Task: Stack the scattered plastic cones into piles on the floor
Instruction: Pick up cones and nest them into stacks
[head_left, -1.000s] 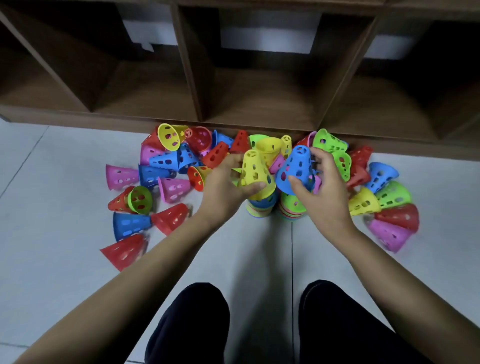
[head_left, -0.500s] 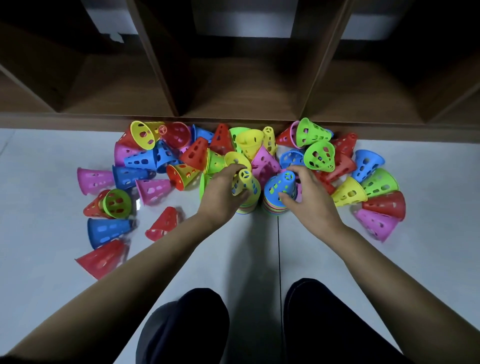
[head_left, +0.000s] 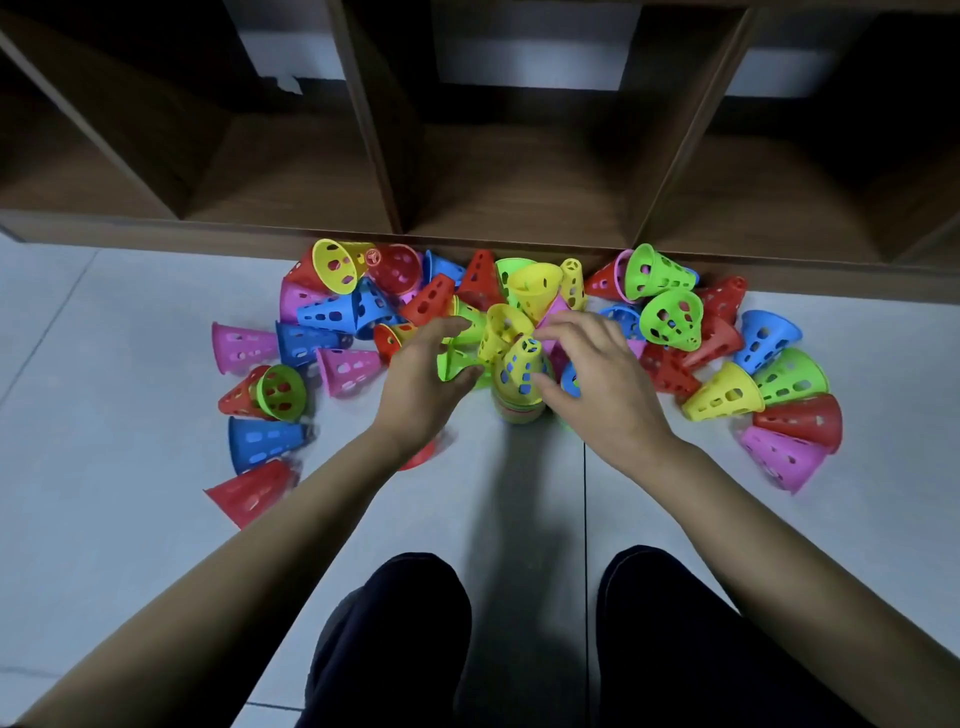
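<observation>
Many perforated plastic cones in red, blue, yellow, green and pink lie scattered on the pale tiled floor (head_left: 156, 519) along the shelf's base. A pile topped by a yellow cone (head_left: 521, 370) stands upright between my hands. My left hand (head_left: 423, 382) hovers left of it with fingers spread; a green cone (head_left: 451, 362) lies between its thumb and fingers. My right hand (head_left: 597, 379) is right of the pile, fingers relaxed over a pink cone (head_left: 553, 307). It hides most of a second pile with a blue top (head_left: 570, 383).
A dark wooden shelf unit (head_left: 498, 182) with open compartments stands directly behind the cones. My knees in dark trousers (head_left: 400, 639) are at the bottom. Loose cones spread left to a red one (head_left: 249, 493) and right to a pink one (head_left: 782, 457).
Both hands lowered their cones, yellow on the left and blue on the right, onto the two piles and let go. Both have since moved up, toward the loose cones behind the piles.
</observation>
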